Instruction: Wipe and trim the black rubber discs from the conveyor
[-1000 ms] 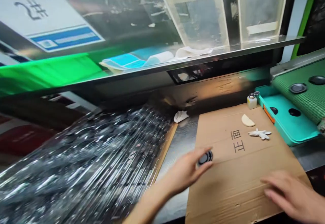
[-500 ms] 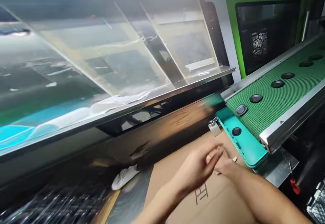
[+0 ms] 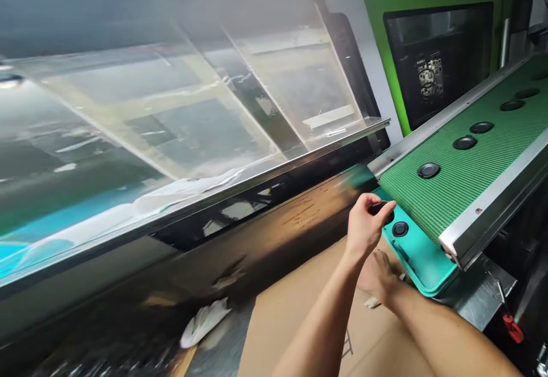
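Observation:
My left hand (image 3: 371, 220) is raised over the near-left end of the teal tray (image 3: 432, 268), pinching a black disc (image 3: 384, 210) between thumb and fingers. Another black disc (image 3: 400, 228) lies in the tray beside that hand. Lower down, my right hand (image 3: 379, 277) is over the cardboard (image 3: 295, 308), behind my left wrist. Its fingers look loosely apart, though my left forearm partly covers them, and nothing shows in them. Black discs, the nearest one (image 3: 428, 170) among them, lie spaced along the green conveyor belt (image 3: 483, 166).
The conveyor's metal side rail (image 3: 492, 211) juts out over the tray's right side. A machine sill (image 3: 274, 166) runs along the left. A white glove-like item (image 3: 205, 323) lies lower left, and a red-handled tool (image 3: 512, 328) is at lower right.
My hands have moved apart. My left hand has risen to the belt's end and taken hold of a disc; the closest disc is gone from the belt. The view has shifted slightly.

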`<state>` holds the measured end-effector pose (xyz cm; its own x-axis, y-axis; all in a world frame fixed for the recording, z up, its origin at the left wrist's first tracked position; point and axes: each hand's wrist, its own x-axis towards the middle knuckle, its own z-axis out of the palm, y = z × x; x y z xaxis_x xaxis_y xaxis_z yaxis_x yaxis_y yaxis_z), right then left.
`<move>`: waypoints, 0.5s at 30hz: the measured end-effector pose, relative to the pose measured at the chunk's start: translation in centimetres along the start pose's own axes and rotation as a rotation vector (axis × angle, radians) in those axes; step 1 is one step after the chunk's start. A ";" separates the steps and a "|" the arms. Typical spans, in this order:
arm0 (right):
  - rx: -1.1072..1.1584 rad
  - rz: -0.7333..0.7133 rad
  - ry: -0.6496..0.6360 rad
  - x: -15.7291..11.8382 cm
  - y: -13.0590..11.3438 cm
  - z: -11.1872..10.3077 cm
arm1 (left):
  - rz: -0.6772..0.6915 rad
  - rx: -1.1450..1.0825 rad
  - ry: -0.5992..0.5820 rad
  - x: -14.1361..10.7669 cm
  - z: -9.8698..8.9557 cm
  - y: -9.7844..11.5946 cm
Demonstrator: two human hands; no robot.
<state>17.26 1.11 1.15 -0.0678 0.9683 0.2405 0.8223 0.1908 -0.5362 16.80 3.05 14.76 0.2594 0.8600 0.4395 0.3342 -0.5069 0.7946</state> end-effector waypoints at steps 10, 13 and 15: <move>0.119 -0.162 0.251 -3.2 -4.0 -0.5 | -0.711 -1.032 0.412 -15.5 -9.3 -13.5; 0.013 -0.290 0.138 -5.4 -6.4 1.5 | -0.751 -1.299 0.344 -16.4 -9.3 -13.6; -0.063 -0.342 0.103 -6.0 -7.4 2.4 | -0.773 -1.390 0.354 -16.4 -9.5 -13.5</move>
<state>10.22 -5.77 1.75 -0.2902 0.8285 0.4789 0.7955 0.4870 -0.3606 -0.61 -3.65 0.85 0.1526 0.9390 -0.3083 -0.8015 0.3000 0.5173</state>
